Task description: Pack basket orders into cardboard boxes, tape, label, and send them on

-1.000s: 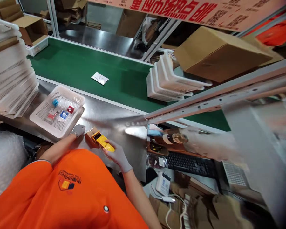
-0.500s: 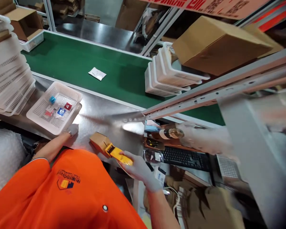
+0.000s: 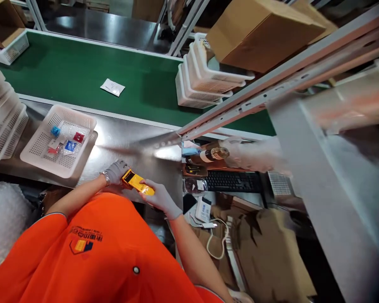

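Observation:
My right hand (image 3: 160, 197), in a grey glove, is wrapped round a yellow handheld tool (image 3: 139, 183) with a dark window at its front end. My left hand (image 3: 116, 171), also gloved and with a metal bracelet at the wrist, is closed against the tool's front end. What its fingers hold there is hidden. Left of the hands, a white perforated basket (image 3: 31, 158) sits on the metal table (image 3: 139, 162). In it lie a blue packet (image 3: 70, 146), a red packet (image 3: 78, 136) and a light-blue item (image 3: 55, 131).
Beyond the table runs a green conveyor (image 3: 72, 75) with a white packet (image 3: 113, 87) and stacked baskets (image 3: 185, 86). More baskets (image 3: 3, 130) stand at the left. A metal rail (image 3: 240, 105), a keyboard (image 3: 233, 181) and brown paper (image 3: 265, 252) are to the right.
My left hand has come from beside the basket to the tool's front end. The brown box seen there before is now mostly hidden. The whole view has shifted.

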A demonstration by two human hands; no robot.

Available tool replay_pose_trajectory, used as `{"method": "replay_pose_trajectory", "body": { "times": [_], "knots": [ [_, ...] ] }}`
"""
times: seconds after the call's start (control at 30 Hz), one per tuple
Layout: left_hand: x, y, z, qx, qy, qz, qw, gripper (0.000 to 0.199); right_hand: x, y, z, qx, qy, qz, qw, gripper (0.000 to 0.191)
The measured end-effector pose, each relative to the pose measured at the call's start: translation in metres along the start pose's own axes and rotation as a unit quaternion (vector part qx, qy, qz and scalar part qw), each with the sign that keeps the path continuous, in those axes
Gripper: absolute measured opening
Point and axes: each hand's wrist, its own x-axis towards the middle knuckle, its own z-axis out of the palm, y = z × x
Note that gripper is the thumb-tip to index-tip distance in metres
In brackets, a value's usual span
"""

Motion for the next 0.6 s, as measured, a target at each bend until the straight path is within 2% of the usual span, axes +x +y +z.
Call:
{"method": "replay_pose_trajectory", "body": {
  "times": [0.07, 0.17, 0.27, 0.33, 0.4, 0.5, 0.6],
  "knots": [
    [0.002, -0.006, 0.0, 0.028, -0.023, 0.008, 0.999, 0.069, -0.001, 0.003, -0.001, -0.008, 0.002, -0.003, 1.0, 0.056],
    [0.002, -0.015, 0.001, 0.079, -0.046, 0.025, 0.995, 0.072, -0.016, 0.009, -0.02, -0.049, -0.011, -0.003, 0.999, 0.056],
    [0.003, -0.02, 0.003, 0.091, -0.045, 0.03, 0.994, 0.076, -0.036, 0.013, -0.048, -0.151, -0.044, 0.014, 0.987, 0.051],
    [0.006, -0.022, 0.005, 0.087, -0.048, 0.031, 0.995, 0.078, -0.036, 0.011, -0.056, -0.216, -0.055, 0.022, 0.975, 0.049],
    [0.008, -0.025, 0.006, 0.083, -0.046, 0.027, 0.995, 0.082, -0.02, 0.006, -0.051, -0.237, -0.07, 0.021, 0.969, 0.048],
    [0.008, -0.029, 0.006, 0.069, -0.027, 0.013, 0.997, 0.085, 0.02, -0.004, -0.027, -0.248, -0.093, 0.036, 0.964, 0.046],
    [0.002, -0.034, 0.001, 0.036, 0.014, -0.023, 0.999, 0.091, 0.051, -0.006, -0.01, -0.309, -0.035, 0.104, 0.945, 0.05]
  ]
}}
